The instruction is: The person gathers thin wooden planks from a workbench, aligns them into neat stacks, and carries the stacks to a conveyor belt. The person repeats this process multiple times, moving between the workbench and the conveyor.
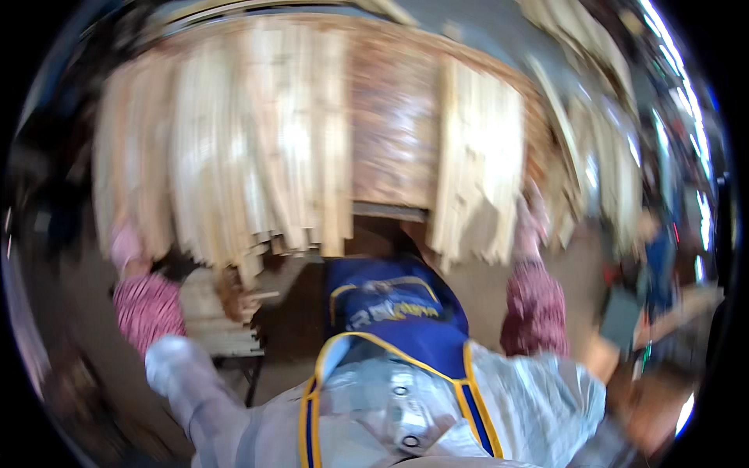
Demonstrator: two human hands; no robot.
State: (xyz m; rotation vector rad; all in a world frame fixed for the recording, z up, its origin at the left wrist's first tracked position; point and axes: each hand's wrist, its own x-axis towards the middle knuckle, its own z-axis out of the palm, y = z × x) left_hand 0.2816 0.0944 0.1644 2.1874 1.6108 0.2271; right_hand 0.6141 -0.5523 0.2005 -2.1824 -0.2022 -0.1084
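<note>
Long pale wooden strips (211, 148) lie side by side in wide rows on a brown wooden table (394, 117), their near ends uneven. A separate group of strips (480, 156) lies to the right of the table's bare brown middle. My left hand (125, 243) is at the near end of the leftmost strips; motion blur hides its fingers. Along the right edge of the right-hand group is my right hand (530, 225), its fingers stretched out and apart. Whether either hand presses on the wood is too blurred to tell. Red patterned sleeve covers wrap both forearms.
Below the table's left side, more strips (218, 316) lie on a low stand with dark legs. Further wood pieces (605, 164) lie beyond the right edge. A person in blue (659, 257) is at the far right, near a grey-green box (620, 316).
</note>
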